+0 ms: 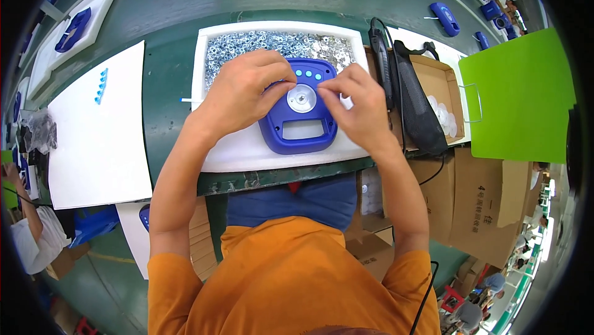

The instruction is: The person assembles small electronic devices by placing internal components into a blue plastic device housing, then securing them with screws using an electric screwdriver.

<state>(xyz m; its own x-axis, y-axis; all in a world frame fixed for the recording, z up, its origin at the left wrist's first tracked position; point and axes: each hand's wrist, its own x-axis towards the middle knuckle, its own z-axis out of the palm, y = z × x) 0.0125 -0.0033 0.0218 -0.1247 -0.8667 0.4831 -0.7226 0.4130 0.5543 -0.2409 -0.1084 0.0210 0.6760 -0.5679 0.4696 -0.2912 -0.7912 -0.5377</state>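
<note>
A blue plastic housing [323,110] with a handle opening lies in front of me on the white foam tray [238,152]. Set in its middle is a round, clear-to-white disc [301,98]; small teal buttons [308,73] sit in a row above it. My left hand [247,90] reaches over the housing's left side, thumb and forefinger pinched at the disc's upper left edge. On the other side, my right hand [361,105] hovers by the disc's upper right, its fingertips also pinched together. Whatever is between either hand's fingertips is too small or hidden to make out.
Many small metal nuts or washers [266,40] fill the tray's back. To the right are a black corded tool [382,66], a black mesh pouch [416,100], a cardboard box [436,78] with clear discs, and a green panel [520,97]. A white board [99,143] lies left.
</note>
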